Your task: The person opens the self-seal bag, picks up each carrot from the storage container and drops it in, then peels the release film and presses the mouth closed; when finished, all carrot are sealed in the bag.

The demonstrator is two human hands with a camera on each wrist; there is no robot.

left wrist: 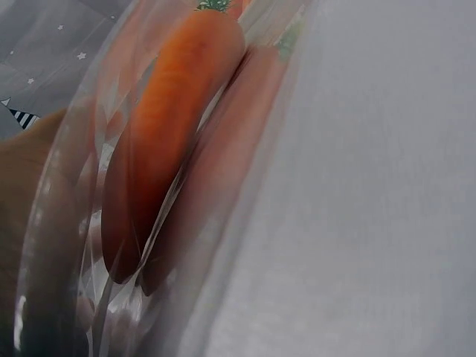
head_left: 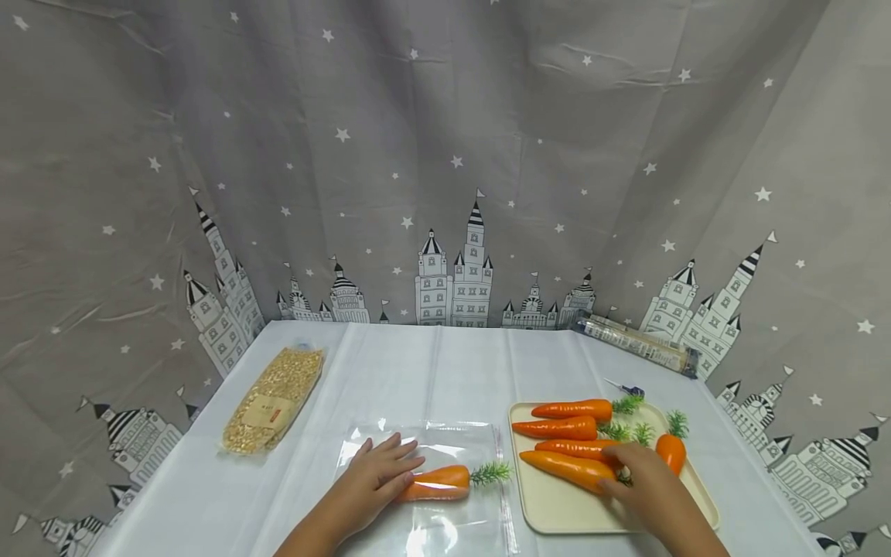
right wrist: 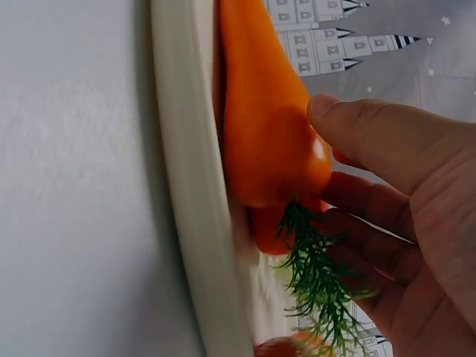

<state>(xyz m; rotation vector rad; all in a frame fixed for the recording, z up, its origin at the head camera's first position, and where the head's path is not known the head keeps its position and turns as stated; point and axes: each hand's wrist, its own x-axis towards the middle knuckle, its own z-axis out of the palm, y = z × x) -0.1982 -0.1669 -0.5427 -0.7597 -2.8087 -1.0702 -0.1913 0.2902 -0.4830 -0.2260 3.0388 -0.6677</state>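
Observation:
My left hand [head_left: 376, 483] rests on a clear plastic bag [head_left: 459, 442], fingers spread over the narrow end of an orange carrot [head_left: 444, 481]. The carrot lies in the bag, its green top pointing right. The left wrist view shows this carrot [left wrist: 175, 111] through the plastic; whether the paler shape beside it is a reflection, I cannot tell. With thumb and fingers, my right hand [head_left: 657, 486] pinches the thick end of the nearest carrot [right wrist: 268, 126] on a cream tray [head_left: 557, 517]. Several more carrots [head_left: 557, 428] lie on that tray, one of them at its right side.
A bag of yellow grains [head_left: 278, 398] lies at the left of the white table [head_left: 418, 371]. At the back right is a long wrapped roll [head_left: 636, 344]. A small dark-handled tool [head_left: 629, 390] lies behind the tray. A grey curtain [head_left: 376, 100] hangs behind the table.

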